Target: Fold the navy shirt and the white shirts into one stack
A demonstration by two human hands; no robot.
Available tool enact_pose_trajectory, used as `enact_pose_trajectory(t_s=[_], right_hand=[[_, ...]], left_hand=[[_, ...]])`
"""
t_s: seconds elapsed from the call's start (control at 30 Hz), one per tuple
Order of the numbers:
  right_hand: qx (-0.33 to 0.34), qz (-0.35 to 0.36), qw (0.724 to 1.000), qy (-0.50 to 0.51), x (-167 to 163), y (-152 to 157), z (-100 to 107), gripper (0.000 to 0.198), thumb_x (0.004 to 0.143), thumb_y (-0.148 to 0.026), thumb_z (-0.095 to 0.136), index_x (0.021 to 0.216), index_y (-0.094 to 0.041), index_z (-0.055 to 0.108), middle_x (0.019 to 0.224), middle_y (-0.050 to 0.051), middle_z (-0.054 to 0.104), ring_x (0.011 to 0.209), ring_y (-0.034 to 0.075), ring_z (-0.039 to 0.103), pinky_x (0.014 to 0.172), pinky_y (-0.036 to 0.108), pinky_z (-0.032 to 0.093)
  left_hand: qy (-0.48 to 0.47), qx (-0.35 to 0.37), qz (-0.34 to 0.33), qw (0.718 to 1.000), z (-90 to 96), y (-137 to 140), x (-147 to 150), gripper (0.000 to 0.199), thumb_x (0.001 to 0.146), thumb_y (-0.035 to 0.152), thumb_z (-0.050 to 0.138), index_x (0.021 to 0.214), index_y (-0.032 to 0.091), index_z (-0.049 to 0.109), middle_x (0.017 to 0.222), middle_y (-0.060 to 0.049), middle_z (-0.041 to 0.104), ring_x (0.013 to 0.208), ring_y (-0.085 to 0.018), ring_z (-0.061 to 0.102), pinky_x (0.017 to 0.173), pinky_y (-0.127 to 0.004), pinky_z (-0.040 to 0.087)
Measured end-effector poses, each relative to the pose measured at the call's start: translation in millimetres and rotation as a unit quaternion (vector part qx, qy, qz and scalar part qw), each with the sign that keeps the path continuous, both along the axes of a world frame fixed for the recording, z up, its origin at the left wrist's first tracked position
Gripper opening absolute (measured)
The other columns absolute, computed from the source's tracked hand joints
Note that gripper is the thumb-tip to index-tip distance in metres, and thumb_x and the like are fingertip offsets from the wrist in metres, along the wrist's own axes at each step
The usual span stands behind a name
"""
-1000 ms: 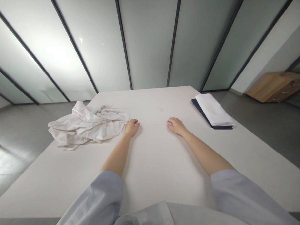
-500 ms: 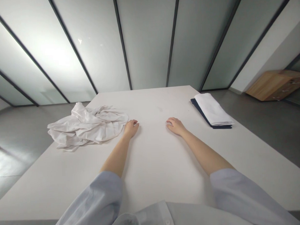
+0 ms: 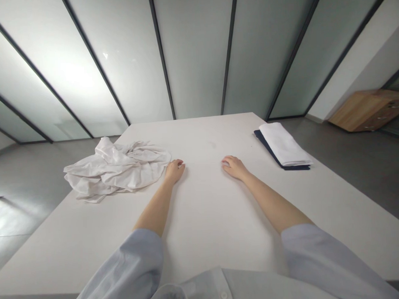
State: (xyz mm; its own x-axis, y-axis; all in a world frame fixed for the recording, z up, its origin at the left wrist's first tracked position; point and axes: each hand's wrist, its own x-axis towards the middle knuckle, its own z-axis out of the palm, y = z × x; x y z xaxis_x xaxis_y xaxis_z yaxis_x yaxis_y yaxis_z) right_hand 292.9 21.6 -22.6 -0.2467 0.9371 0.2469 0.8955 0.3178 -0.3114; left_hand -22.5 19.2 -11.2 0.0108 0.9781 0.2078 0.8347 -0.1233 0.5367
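Observation:
My left hand (image 3: 175,170) rests on the white table (image 3: 208,219), its fingers loosely curved and apart with nothing in them. It lies close by the right edge of a crumpled heap of white cloth (image 3: 118,167); whether the two touch I cannot tell. Across from it, my right hand (image 3: 234,167) also rests on the tabletop, open and holding nothing. Farther right lies a folded white cloth (image 3: 284,144) on top of a folded dark navy cloth (image 3: 295,167), which shows only along its left and near edges.
Frosted glass panels (image 3: 196,53) with dark frames stand beyond the table's far edge. A wooden cabinet (image 3: 358,111) sits on the grey floor at the right. The crumpled heap reaches the table's left edge.

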Motion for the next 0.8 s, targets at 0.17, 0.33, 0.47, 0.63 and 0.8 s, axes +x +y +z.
enact_pose_trajectory(t_s=[0.17,0.33,0.47,0.63,0.8], right_hand=[[0.005,0.001,1.000,0.002,0.6,0.0,-0.9,0.027,0.086,-0.027,0.057,0.110,-0.021,0.068,0.125,0.010,0.063,0.115,0.024,0.057,0.101,0.037,0.042],[0.005,0.002,1.000,0.003,0.8,0.1,-1.4,0.027,0.087,-0.028,0.056,0.110,-0.022,0.068,0.125,0.009,0.063,0.115,0.024,0.057,0.101,0.037,0.042],[0.002,0.001,1.000,0.000,-0.4,-1.1,0.6,0.026,0.087,-0.027,0.056,0.110,-0.021,0.067,0.125,0.009,0.063,0.115,0.024,0.057,0.101,0.036,0.042],[0.005,0.000,1.000,-0.005,-2.7,-2.1,1.8,0.026,0.087,-0.025,0.057,0.110,-0.021,0.067,0.125,0.010,0.063,0.115,0.023,0.058,0.099,0.035,0.043],[0.009,0.001,1.000,-0.010,-3.2,-1.9,1.3,0.027,0.087,-0.026,0.057,0.111,-0.020,0.067,0.124,0.011,0.063,0.115,0.024,0.057,0.099,0.036,0.043]], left_hand=[[0.001,-0.002,0.002,1.000,0.6,-0.4,0.4,0.027,0.087,0.026,0.055,0.109,0.017,0.068,0.112,-0.010,0.071,0.105,-0.020,0.065,0.094,-0.029,0.048],[-0.004,-0.004,0.003,1.000,0.1,0.1,0.0,0.027,0.087,0.025,0.055,0.109,0.018,0.068,0.113,-0.009,0.071,0.106,-0.019,0.065,0.094,-0.030,0.048],[0.001,0.000,-0.002,1.000,0.3,0.0,-0.4,0.027,0.087,0.025,0.055,0.110,0.017,0.068,0.113,-0.010,0.071,0.106,-0.019,0.065,0.094,-0.029,0.048],[0.022,0.004,0.002,1.000,0.0,-0.3,-0.1,0.028,0.087,0.026,0.056,0.109,0.016,0.068,0.112,-0.011,0.071,0.105,-0.021,0.065,0.094,-0.031,0.048],[0.061,-0.005,-0.004,0.998,3.8,0.7,2.5,0.027,0.087,0.027,0.055,0.107,0.017,0.070,0.112,-0.011,0.070,0.105,-0.022,0.064,0.095,-0.032,0.047]])
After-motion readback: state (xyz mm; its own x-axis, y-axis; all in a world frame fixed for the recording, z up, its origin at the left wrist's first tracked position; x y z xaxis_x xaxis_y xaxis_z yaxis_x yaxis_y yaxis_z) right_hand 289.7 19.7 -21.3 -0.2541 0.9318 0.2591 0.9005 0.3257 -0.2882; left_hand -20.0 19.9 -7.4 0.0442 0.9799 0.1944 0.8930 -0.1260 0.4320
